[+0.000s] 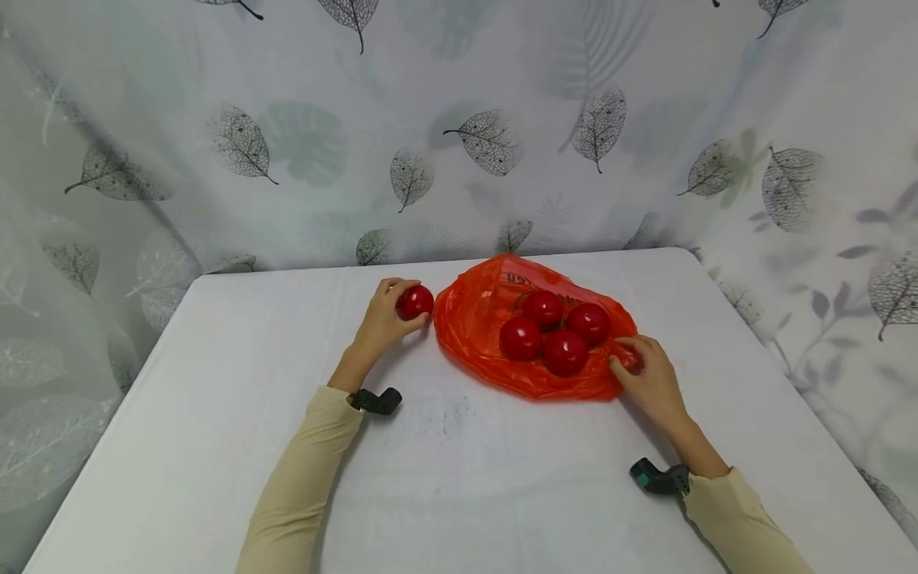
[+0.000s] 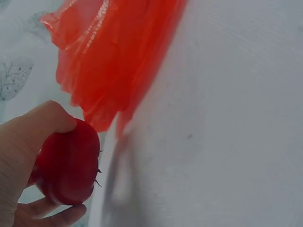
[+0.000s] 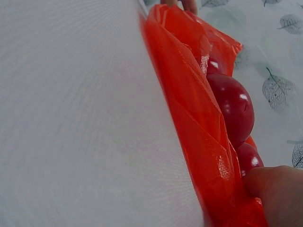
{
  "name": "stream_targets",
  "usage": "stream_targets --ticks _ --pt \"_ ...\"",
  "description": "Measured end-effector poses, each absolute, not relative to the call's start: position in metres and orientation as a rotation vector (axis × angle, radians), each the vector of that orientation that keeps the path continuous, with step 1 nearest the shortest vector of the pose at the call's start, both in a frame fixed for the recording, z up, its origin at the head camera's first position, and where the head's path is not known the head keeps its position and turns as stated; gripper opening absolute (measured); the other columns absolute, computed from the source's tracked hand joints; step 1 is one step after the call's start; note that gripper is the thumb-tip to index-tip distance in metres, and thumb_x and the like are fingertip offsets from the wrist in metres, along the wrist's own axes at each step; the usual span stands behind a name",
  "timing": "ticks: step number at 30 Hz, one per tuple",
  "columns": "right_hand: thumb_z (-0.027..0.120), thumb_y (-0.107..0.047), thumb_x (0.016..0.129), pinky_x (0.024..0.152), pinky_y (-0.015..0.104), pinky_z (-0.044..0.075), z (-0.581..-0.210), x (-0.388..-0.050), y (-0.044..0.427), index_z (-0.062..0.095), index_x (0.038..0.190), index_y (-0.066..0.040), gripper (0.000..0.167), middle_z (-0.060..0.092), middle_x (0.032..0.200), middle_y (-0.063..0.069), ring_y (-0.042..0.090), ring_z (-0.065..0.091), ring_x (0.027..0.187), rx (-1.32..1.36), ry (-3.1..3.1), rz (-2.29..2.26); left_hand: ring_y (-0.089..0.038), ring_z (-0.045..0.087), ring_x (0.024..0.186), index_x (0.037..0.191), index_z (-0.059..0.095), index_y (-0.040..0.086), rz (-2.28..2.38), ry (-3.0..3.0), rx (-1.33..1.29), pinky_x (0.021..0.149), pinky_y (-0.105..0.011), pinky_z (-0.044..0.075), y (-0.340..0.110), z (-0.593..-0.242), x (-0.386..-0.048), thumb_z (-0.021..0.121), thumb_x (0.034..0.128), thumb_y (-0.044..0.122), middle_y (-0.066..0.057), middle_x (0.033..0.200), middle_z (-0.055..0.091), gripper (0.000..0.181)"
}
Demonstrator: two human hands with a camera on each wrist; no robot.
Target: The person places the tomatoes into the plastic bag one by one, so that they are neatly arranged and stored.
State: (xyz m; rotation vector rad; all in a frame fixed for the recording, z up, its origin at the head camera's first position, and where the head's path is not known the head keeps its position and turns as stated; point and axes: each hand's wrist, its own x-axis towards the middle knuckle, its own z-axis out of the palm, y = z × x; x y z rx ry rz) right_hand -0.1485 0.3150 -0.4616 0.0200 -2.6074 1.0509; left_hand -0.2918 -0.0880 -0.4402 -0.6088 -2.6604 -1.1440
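Note:
A red tomato is gripped in my left hand, just left of the bag. In the left wrist view, the thumb lies over the top of that tomato and fingers curl beneath it. An orange-red plastic bag lies spread on the table with several tomatoes grouped on it. At the bag's right edge, my right hand pinches the plastic; whether a tomato is also within those fingers is unclear. The right wrist view shows its thumb against the bag, near a tomato.
A white-covered table lies under everything. Behind it and at both sides hangs a pale curtain with a leaf print. Each wrist wears a small black camera mount, one on the left and one on the right.

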Motion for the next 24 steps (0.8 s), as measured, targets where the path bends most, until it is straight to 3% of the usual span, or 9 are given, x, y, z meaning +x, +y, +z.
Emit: stream_targets --ticks 16,24 --pt "0.061 -0.009 0.091 0.081 0.042 0.050 -0.463 -0.146 0.315 0.060 0.117 0.007 0.030 0.050 0.127 0.031 0.043 0.051 0.109 0.014 -2.623 1.021 -0.033 0.051 0.120 0.129 0.057 0.005 -1.105 -2.431 -0.864 0.093 -0.045 0.053 -0.073 -0.401 -0.273 0.077 0.0821 0.012 -0.019 0.131 0.048 0.051" --pt "0.061 -0.007 0.090 0.087 0.057 0.046 -0.460 -0.148 0.314 0.060 0.116 0.008 0.029 0.049 0.125 0.032 0.045 0.049 0.112 0.021 -2.605 1.042 -0.031 0.050 0.119 0.128 0.059 0.006 -1.096 -2.325 -0.976 0.092 -0.042 0.054 -0.056 -0.378 -0.262 0.077 0.0819 0.012 -0.018 0.130 0.049 0.050"
